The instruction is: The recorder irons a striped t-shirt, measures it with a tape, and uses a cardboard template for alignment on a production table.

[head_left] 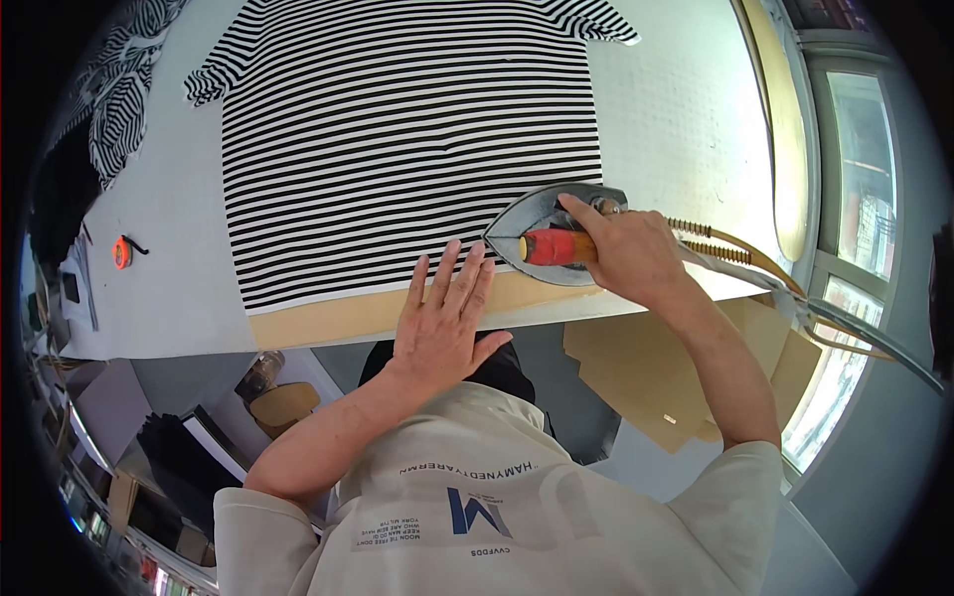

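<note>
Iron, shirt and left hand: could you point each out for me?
Iron [558,247]: head view, on the red part of its handle.
Shirt [412,154]: head view, on the middle of its striped body.
Left hand [439,326]: head view, on its back.

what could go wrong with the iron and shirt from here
The fingers of the left hand lie right by the iron's pointed front, so a small slip might burn them. The hoses trailing off to the right could snag or tug it. Slight ripples in the striped shirt might get pressed into creases.
</note>
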Tool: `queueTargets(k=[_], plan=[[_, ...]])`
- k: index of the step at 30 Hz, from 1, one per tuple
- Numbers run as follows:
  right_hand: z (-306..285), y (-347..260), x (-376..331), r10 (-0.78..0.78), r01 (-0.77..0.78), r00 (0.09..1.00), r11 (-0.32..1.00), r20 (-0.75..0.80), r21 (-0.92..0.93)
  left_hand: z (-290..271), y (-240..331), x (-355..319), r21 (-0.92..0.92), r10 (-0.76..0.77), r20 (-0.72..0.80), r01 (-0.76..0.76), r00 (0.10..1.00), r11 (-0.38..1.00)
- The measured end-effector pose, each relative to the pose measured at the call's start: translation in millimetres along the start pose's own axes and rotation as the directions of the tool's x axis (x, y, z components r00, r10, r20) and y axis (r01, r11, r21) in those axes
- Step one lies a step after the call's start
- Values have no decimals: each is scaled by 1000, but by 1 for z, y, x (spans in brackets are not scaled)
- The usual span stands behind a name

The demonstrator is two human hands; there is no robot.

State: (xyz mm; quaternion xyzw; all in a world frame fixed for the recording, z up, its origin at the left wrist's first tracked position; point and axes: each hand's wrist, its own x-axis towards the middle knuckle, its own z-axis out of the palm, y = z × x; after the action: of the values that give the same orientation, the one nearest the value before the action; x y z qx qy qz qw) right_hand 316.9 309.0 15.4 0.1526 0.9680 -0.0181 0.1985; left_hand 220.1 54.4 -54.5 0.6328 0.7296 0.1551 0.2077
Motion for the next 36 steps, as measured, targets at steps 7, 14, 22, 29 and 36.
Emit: queueTargets(k=[7, 14, 22, 29, 36], plan=[[2, -9, -10, 43, -43, 999, 998, 6, 42, 0, -7, -13, 22, -115, -37, 116, 993, 993], [3, -19, -4, 77, -77, 997, 996, -7, 53, 3, -12, -32, -4, -167, -40, 167, 985, 986], [-13, -71, 18, 29, -30, 999, 999, 18, 42, -28, -65, -90, 103, -442, -247, 477, 862, 873], [-44, -190, 82, -176, 180, 983, 978, -53, 105, -35, -133, -166, -94, -595, -481, 636, 644, 766], [-61, -311, 145, -395, 432, 898, 875, -192, 220, -74, -195, -186, -869, -909, -397, 269, 126, 416]])
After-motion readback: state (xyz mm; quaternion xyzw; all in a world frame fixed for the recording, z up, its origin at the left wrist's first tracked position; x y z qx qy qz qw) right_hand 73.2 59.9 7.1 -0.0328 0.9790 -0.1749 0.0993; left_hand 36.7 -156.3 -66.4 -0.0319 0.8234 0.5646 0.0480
